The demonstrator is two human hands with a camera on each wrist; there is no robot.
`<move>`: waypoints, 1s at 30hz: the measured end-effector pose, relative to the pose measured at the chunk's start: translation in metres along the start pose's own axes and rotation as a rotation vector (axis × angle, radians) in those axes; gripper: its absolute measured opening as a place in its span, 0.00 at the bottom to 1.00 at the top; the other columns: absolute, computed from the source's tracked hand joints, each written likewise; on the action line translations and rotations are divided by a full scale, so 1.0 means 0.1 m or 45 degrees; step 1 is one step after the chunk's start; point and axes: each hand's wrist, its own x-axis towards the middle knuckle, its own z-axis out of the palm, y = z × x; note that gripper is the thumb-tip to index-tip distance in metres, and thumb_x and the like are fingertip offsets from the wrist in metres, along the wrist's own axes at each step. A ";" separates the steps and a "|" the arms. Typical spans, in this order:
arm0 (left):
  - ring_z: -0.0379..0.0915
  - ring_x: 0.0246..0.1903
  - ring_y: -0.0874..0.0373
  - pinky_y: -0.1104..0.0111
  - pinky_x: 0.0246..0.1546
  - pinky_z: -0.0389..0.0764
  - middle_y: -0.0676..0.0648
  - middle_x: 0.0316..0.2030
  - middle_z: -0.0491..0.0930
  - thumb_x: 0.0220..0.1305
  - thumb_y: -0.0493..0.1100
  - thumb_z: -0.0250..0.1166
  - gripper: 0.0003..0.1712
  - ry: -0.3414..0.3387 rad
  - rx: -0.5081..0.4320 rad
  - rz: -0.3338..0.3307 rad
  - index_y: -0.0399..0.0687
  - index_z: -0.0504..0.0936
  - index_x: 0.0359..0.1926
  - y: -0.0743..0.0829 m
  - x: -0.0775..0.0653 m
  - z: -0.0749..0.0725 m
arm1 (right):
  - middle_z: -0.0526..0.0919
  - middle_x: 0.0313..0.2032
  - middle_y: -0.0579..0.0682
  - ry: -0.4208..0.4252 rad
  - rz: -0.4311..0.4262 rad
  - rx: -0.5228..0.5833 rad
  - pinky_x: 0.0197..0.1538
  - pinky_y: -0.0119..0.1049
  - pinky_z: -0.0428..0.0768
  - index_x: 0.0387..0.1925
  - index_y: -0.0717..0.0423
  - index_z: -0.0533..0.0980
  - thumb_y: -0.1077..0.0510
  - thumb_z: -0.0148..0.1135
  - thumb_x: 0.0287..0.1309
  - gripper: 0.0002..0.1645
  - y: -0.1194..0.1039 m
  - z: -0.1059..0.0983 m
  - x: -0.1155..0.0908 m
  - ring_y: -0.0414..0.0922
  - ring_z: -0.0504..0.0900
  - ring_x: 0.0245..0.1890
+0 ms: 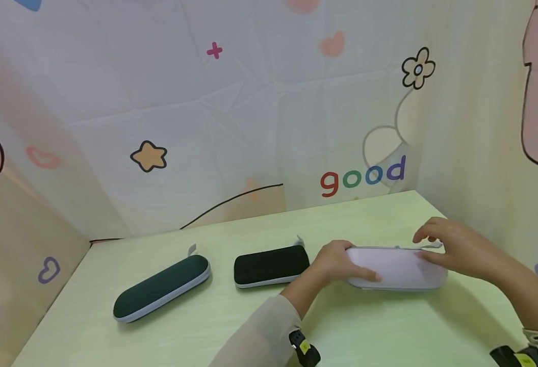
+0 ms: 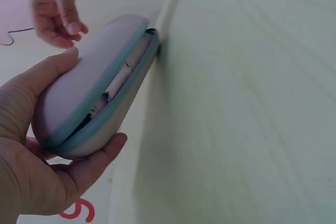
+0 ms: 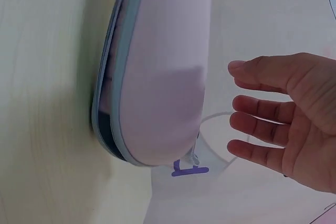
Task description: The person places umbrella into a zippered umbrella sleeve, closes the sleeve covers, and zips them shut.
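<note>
A pale pink zip case (image 1: 404, 272) is tilted on edge at the right of the table. My left hand (image 1: 335, 262) grips its left end, thumb across the near face and fingers on the opposite side in the left wrist view. Between the blue-green zip edges (image 2: 86, 114) a gap shows, with pale things inside. My right hand (image 1: 459, 250) hovers by the other end, near the tab there. From the right wrist camera, its fingers (image 3: 262, 124) are loosely extended and apart from the case, holding nothing.
A black zip case (image 1: 271, 266) with a light rim lies left of my left hand. Farther left is a dark green, elongated case (image 1: 160, 288). A patterned cloth (image 1: 232, 127) hangs behind the pale green table (image 1: 365, 331).
</note>
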 end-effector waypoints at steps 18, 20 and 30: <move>0.79 0.36 0.56 0.64 0.35 0.82 0.50 0.38 0.81 0.47 0.40 0.78 0.20 -0.345 -0.468 0.144 0.47 0.85 0.43 -0.11 -0.01 -0.60 | 0.77 0.53 0.55 -0.440 0.197 0.815 0.44 0.34 0.80 0.57 0.57 0.72 0.56 0.59 0.67 0.20 -0.20 0.05 0.04 0.38 0.80 0.46; 0.79 0.36 0.55 0.63 0.35 0.82 0.49 0.38 0.81 0.48 0.39 0.77 0.20 -0.361 -0.497 0.159 0.46 0.84 0.45 -0.10 -0.01 -0.63 | 0.76 0.54 0.58 -0.530 0.181 0.963 0.46 0.34 0.79 0.61 0.57 0.69 0.58 0.55 0.69 0.21 -0.23 0.10 0.04 0.41 0.79 0.49; 0.79 0.36 0.54 0.61 0.35 0.83 0.49 0.39 0.81 0.51 0.39 0.74 0.20 -0.368 -0.594 0.184 0.45 0.84 0.48 -0.08 -0.02 -0.70 | 0.81 0.49 0.59 -0.618 0.143 1.282 0.47 0.39 0.80 0.62 0.61 0.69 0.64 0.55 0.66 0.24 -0.33 0.32 0.07 0.49 0.81 0.47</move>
